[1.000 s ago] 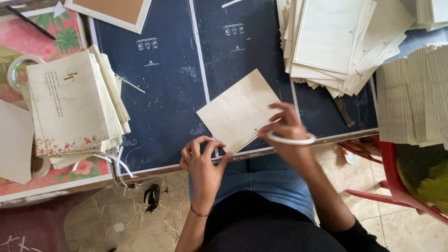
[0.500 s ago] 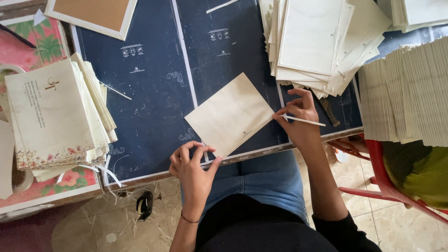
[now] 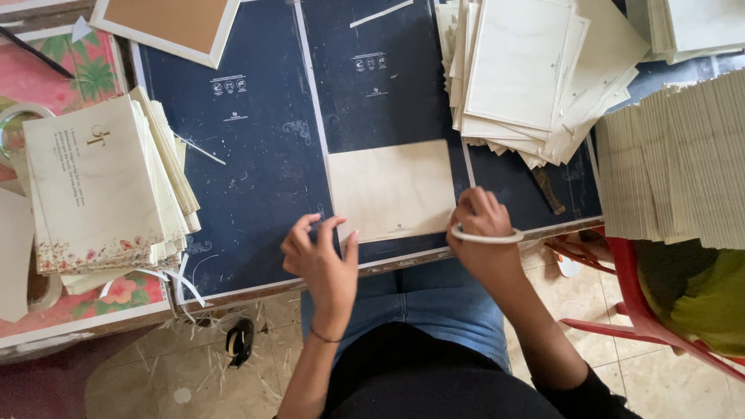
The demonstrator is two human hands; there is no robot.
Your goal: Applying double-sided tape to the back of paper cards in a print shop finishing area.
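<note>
The left hand (image 3: 322, 256) hovers with fingers spread and curled at the near edge of a dark blue work board (image 3: 256, 178), gripping nothing, its fingertips just short of the lower left corner of a blank cream card (image 3: 392, 190) lying flat and square on the board. Far to the left of that hand, a roll of tape (image 3: 17, 124) peeks out beside a floral pink tablecloth (image 3: 54, 302). Nearer, still to its left, sits a fanned stack of cream cards (image 3: 97, 182) with a flowered lower border and dark lettering on the top sheet. Thin white paper strips (image 3: 182, 283) trail off the board edge below that stack. Up and left of the hand, at the far side of the board, lies a brown board with a white frame (image 3: 167, 23). Small white printed marks sit on the dark surface directly beyond the hand. On the floor below it, a small dark object (image 3: 239, 341) lies among straw-like scraps. To the right, the right hand (image 3: 481, 225) rests closed at the card's lower right corner, pinching a thin white ring-shaped band (image 3: 487, 237). Beyond this hand spreads a loose heap of cream envelopes (image 3: 535, 70). Further right stands a tall, tight stack of cream sheets (image 3: 675, 167), over a red chair (image 3: 632, 299). A dark slim tool (image 3: 548, 192) lies between heap and stack.
</note>
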